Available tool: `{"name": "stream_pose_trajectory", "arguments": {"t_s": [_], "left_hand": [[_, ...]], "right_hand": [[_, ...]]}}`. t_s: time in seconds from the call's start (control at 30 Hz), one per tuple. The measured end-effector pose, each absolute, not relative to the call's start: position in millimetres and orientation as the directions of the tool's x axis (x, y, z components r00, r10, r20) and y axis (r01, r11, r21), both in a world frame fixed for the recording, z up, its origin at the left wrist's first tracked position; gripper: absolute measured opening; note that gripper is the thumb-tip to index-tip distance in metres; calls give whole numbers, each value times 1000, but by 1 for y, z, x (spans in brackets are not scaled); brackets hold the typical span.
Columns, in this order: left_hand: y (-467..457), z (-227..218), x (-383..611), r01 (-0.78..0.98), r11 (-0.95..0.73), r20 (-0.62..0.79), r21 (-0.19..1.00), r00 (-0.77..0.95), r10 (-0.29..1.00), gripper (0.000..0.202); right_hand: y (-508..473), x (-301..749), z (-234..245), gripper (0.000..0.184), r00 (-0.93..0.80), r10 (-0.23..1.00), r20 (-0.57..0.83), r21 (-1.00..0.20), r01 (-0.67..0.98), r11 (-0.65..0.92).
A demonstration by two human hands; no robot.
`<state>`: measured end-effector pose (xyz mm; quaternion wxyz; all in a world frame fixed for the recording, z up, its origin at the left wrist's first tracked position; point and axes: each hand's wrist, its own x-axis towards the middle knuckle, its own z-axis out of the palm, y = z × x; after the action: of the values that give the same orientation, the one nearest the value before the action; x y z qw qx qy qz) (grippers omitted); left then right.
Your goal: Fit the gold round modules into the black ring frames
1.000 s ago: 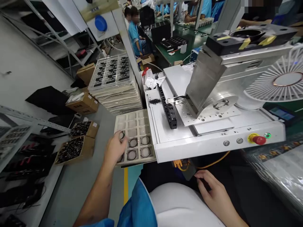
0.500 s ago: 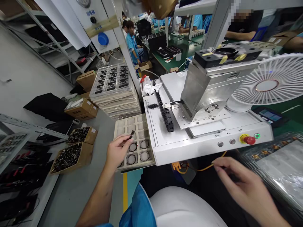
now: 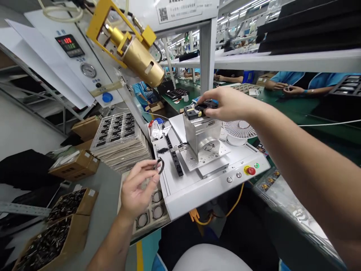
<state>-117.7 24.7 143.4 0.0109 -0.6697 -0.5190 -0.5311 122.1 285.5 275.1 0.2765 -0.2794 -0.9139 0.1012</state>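
Note:
A thin black ring (image 3: 160, 166) is pinched upright between the thumb and fingers of my left hand (image 3: 138, 187). Below that hand lies a pale compartment tray (image 3: 122, 203), with round rings in several of its pockets. My right hand (image 3: 227, 103) reaches over the black fixture (image 3: 191, 112) on top of the metal block (image 3: 190, 131). Its thumb and fingers close around a dark part at the fixture's round opening; whether that part is loose is hidden. Yellow tape pieces show on the fixture.
A gold cylinder head (image 3: 143, 62) hangs above the fixture. The white machine base (image 3: 208, 188) carries a red stop button (image 3: 251, 171), a black cable chain (image 3: 175, 160) and a white fan (image 3: 239, 130). Stacked trays (image 3: 121, 146) stand left, near boxes of black parts (image 3: 47, 241). Co-workers sit beyond.
My right hand has risen from beside the machine's front to the fixture. The left hand has lifted the black ring a little off the tray. My view has tilted up and turned right.

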Motion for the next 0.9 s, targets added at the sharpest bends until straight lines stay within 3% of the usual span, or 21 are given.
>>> {"name": "stream_pose_trajectory", "arguments": {"t_s": [0.07, 0.17, 0.3, 0.43, 0.57, 0.7, 0.8, 0.9], "left_hand": [[40, 164, -114, 739, -476, 753, 476, -63, 655, 19], [79, 196, -104, 772, -511, 805, 378, -1, 594, 11], [150, 237, -77, 822, -507, 839, 259, 68, 540, 6], [201, 264, -51, 855, -459, 692, 243, 178, 699, 18], [205, 266, -48, 878, -428, 495, 213, 280, 823, 30], [200, 254, -57, 889, -448, 490, 95, 350, 798, 72], [205, 248, -63, 878, -479, 512, 12, 406, 757, 82], [209, 244, -63, 863, -498, 551, -79, 454, 700, 94]], "right_hand": [[299, 116, 285, 28, -753, 541, 374, -389, 402, 829], [307, 117, 285, 21, -763, 461, 454, -419, 274, 866], [298, 133, 260, 24, -539, 496, 681, -501, 151, 852], [267, 171, 216, 25, -319, 611, 724, -637, 29, 770], [225, 226, 150, 31, -240, 792, 561, -807, 53, 588], [198, 272, 72, 50, -174, 963, 205, -966, 120, 228], [190, 287, 30, 68, -179, 984, 15, -973, 223, 56], [187, 287, 13, 81, -235, 971, -46, -922, 384, 49]]}}
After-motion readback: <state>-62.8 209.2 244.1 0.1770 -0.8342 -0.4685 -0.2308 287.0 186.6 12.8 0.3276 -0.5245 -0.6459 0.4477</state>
